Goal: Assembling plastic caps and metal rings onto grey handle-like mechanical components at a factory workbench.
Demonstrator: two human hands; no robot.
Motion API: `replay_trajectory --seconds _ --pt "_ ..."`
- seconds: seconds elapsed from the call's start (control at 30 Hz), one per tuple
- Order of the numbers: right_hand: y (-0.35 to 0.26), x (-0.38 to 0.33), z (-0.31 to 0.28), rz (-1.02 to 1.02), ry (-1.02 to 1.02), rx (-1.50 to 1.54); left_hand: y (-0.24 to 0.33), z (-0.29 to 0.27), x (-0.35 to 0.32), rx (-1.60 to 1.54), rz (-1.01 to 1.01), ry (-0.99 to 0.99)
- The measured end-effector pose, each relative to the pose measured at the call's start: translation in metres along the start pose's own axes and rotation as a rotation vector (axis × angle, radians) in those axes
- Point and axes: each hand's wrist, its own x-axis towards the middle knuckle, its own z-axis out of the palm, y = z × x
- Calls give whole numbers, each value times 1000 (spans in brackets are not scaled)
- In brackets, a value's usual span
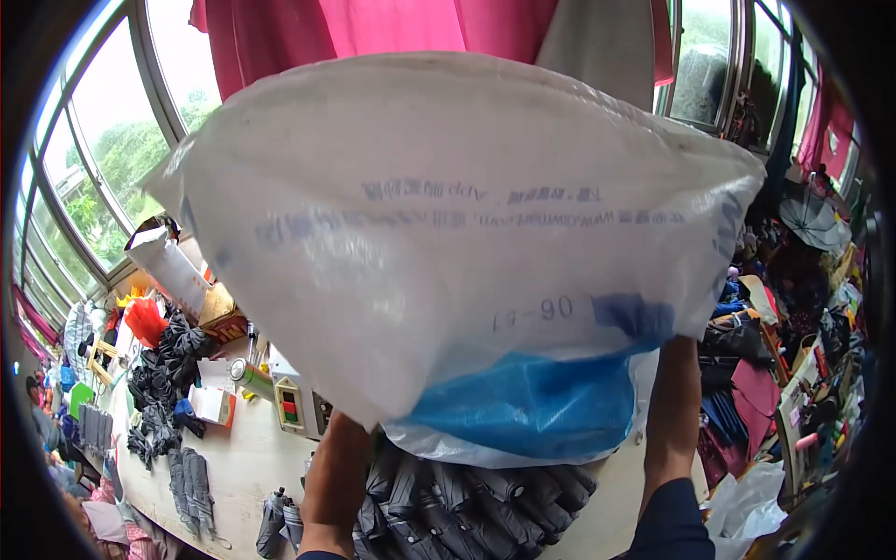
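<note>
A large white translucent plastic bag (448,252) with blue printing and a bright blue patch is spread wide in the air before me, hiding much of the table. My left hand (347,431) goes up behind its lower left corner, and my right hand (681,351) meets its lower right side. The bag hangs from both hands, though their fingers are hidden by the plastic. Below it, a pile of folded grey umbrellas (467,499) lies on the table between my forearms.
On the pale table (243,467), a green-and-silver flask (250,377) stands beside a small white box (213,405). Dark folded umbrellas (168,369) heap up at left, near an orange plastic bag (146,321). Cluttered shelves with fabric (754,392) fill the right; pink cloth (392,28) hangs ahead.
</note>
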Motion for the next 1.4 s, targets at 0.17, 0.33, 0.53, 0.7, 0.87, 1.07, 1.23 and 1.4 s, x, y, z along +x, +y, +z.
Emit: replay_trajectory --seconds 0.17,0.33,0.53,0.7,0.87,1.07,1.23,1.4 --pt "-93 -126 43 -34 -18 -72 20 -8 21 -44 53 -7" --pt "-51 -137 116 -18 5 -159 16 -10 30 -48 55 -19" --pt "-12 -171 144 60 27 -227 9 -32 31 -1 50 10" --pt "-38 -208 131 86 37 -328 -1 -35 36 -14 38 6" --pt "-56 -222 138 89 13 -473 -17 -25 41 -84 13 11" --pt "-73 -284 152 133 -6 -552 -17 -46 49 -78 28 45" --pt "-98 -273 111 112 -6 -670 -23 -30 61 -135 34 29" --pt "-136 -291 68 103 21 -761 -13 -17 74 -159 49 -4"
